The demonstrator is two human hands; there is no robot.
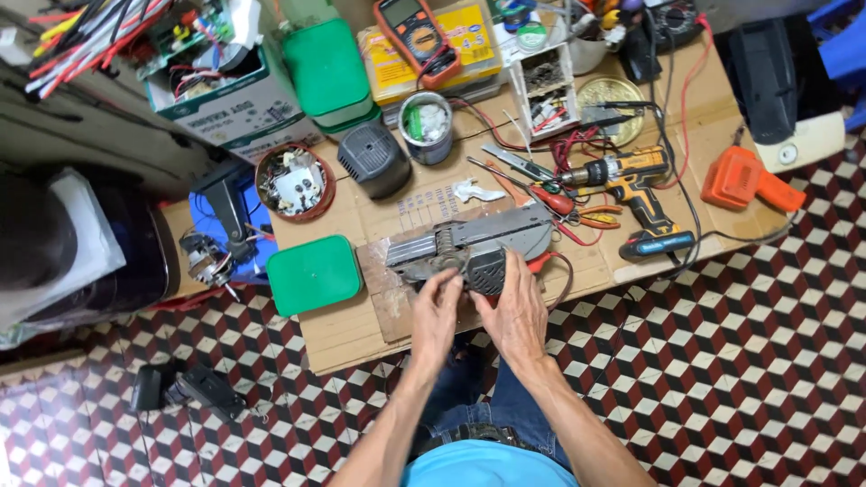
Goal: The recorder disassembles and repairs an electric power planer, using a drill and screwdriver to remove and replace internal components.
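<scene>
Item under the hands: a grey, flat-bodied metal power tool with a ribbed plate and a dark vented motor housing, lying on a worn brown board on the cardboard-covered bench. Its long axis runs left to right across the person's front, slightly raised toward the right end.

Left hand: fingers curled onto the near edge of the tool at its middle, closed on a small part there; what exactly is pinched cannot be told. Right hand: laid flat over the dark housing, fingers extended away from the body and pressing down, not wrapped around it. Both hands touch the tool; it lies directly ahead of both grips, the right covering more of it.

Just beyond the right grip: red-handled pliers and a yellow-and-black cordless drill. Left of the left grip: a green square plastic lid. Further off: a round brown dish of small parts, a metal can, an orange multimeter.

Floor: red, white and black cube-pattern tile.
</scene>
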